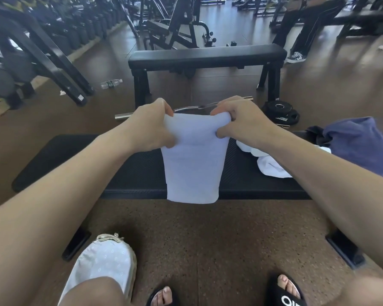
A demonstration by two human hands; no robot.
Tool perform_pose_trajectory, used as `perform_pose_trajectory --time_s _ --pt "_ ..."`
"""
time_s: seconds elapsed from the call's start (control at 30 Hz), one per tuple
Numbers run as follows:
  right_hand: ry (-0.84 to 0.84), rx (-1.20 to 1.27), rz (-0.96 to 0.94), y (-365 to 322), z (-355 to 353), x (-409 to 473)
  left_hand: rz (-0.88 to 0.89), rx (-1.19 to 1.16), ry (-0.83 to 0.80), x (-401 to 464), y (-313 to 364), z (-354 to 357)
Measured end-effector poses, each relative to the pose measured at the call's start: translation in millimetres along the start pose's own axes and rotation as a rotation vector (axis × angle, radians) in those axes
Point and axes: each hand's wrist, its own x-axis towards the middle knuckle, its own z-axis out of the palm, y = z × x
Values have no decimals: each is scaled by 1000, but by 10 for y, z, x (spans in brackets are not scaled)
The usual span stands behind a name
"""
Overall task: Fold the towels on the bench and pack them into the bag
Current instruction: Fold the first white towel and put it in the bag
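- I have the table [137,173] running crosswise under my hands; its dark padded top looks ribbed and grippy, so cloth laid on it should stay put while I crease it.
- The bag [360,144], blue and slack, sits on the table out past my right hand. It looks soft and shapeless to me; I judge I will have to hold its mouth open with one hand, though I cannot see the opening from here.
- The towel [195,164] I am working hangs from both hands, already doubled, its lower end draping over the table's near edge. It looks light, limp and not slippery. It will sag wherever it is unsupported, so the top corners are the places to hold.
- A second white towel [272,166] lies crumpled just below my right wrist, touching the bag. I would lift it by an edge and shake it flat.
- My left hand [150,129] has fingers curled, pinching the towel's top left corner.
- My right hand [241,122] grips the top right corner the same way, thumb beneath the fold.
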Motion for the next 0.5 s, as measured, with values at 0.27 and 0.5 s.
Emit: perform_pose_trajectory --time_s 0.27,0.5 --pt "-125 198 103 27 -87 -11 52 89 -60 -7 -52 -38" --pt "-225 619 274 157 -44 -66 4 -291 -173 -32 -176 -85"
